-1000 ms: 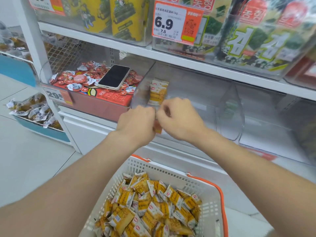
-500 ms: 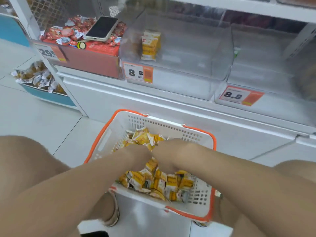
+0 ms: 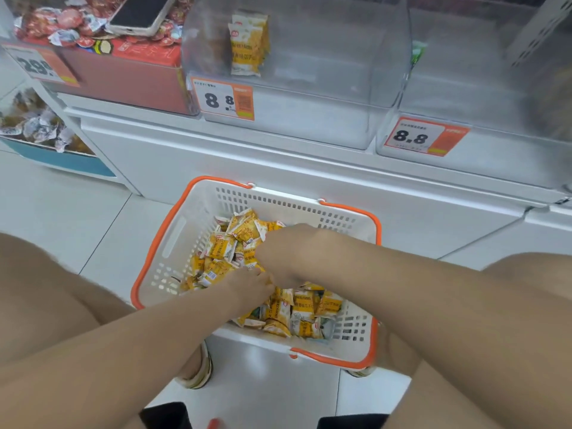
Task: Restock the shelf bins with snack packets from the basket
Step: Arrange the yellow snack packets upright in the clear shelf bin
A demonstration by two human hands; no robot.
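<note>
While the white, orange-rimmed basket (image 3: 280,203) sits on the floor (image 3: 77,218) between the person's feet, just in front of the shelf base, its long axis runs left to right, roughly parallel to the shelf front, with the slotted grip end to the left. Yellow snack packets (image 3: 306,311) lie heaped inside it, pointing every which way with no common direction. Up in the clear bin (image 3: 325,97) behind the 8.8 price tag (image 3: 223,99), a few upright packets (image 3: 247,41) stand on end against the left wall, long axis vertical, printed faces outward. Both forearms reach down and forward into the basket, meeting over the middle of the heap. The right hand (image 3: 280,252) is bent at the wrist, back upward, fingers curling down among the packets. The left hand (image 3: 247,286) lies just below it, back upward, its fingertips touching the right hand. Both hands' fingertips are hidden in the pile, so whether either has closed on a packet cannot be told.
</note>
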